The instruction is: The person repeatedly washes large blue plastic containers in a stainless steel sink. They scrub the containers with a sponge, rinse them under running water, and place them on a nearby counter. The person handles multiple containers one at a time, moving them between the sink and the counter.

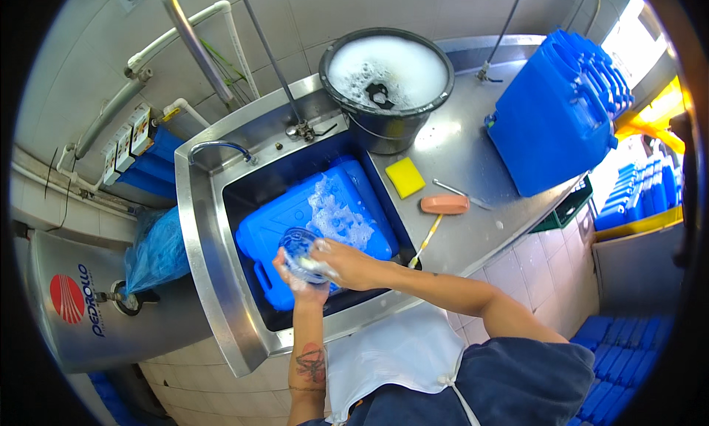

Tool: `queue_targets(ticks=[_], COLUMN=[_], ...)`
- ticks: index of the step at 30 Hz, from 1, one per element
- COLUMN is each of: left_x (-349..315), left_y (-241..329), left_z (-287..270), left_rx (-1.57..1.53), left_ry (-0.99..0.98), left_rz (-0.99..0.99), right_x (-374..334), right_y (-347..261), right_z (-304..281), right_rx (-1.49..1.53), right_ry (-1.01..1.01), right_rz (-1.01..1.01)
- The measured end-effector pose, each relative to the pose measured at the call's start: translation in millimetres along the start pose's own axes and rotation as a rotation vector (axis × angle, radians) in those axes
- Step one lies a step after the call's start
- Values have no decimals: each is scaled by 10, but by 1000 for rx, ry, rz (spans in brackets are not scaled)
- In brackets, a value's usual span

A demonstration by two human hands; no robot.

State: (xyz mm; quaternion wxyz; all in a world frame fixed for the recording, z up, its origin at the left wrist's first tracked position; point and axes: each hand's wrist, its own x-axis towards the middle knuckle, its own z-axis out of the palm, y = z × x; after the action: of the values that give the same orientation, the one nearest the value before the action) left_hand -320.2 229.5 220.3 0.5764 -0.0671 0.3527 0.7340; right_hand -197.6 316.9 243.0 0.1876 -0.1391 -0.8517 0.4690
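Over the sink, my left hand (305, 289) is closed round a round, see-through blue cup-like piece (298, 241) covered in suds. My right hand (348, 266) reaches across from the right and presses its foamy fingers against that piece. Its fingers are bent; a pale patch shows at them, but foam hides what they hold, if anything. Beneath both hands a blue plastic jerrycan (284, 212) lies on its side in the sink basin, with white foam (336, 218) on its upper face.
A black bucket (390, 131) of suds stands behind the basin. On the steel counter (461, 167) lie a yellow sponge (405, 177) and a long-handled brush (444, 204). Several blue jerrycans (543, 119) stand at the right. A curved tap (221, 145) rises at the left rim.
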Motion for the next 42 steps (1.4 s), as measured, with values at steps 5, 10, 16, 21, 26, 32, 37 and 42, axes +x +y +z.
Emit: queue_targets(ticks=[5,10,16,21,26,32,37,42], left_x=[-64,-83,-13,143,236,268,763,1106], left_y=[234,378,368,345,506,524,275,-73], left_z=[99,-100,-333,-430,-756,-332,-427,-214], left_rx=[-24,-130,-178,-137,-199,-241,-280,-328], left_ry=[-8,70,63,91,116,9,-249,-498], left_rz=[-113,8,-27,-61,3,-58,-261,-388], right_x=[170,756,1332,1939,2321,2553,2465,1996], right_y=[180,411,551,1974,2791,2866,2482,1978], right_z=[-631,-1930,-1762,-1032,-1134,-1092,-1143,-967], right_rx=[-242,-689,-754,-785,-909,-1250,-1165,-765], right_ry=[219,685,528,96,-207,-404,-410,353], right_rz=[-164,-128,-243,199,550,520,555,286])
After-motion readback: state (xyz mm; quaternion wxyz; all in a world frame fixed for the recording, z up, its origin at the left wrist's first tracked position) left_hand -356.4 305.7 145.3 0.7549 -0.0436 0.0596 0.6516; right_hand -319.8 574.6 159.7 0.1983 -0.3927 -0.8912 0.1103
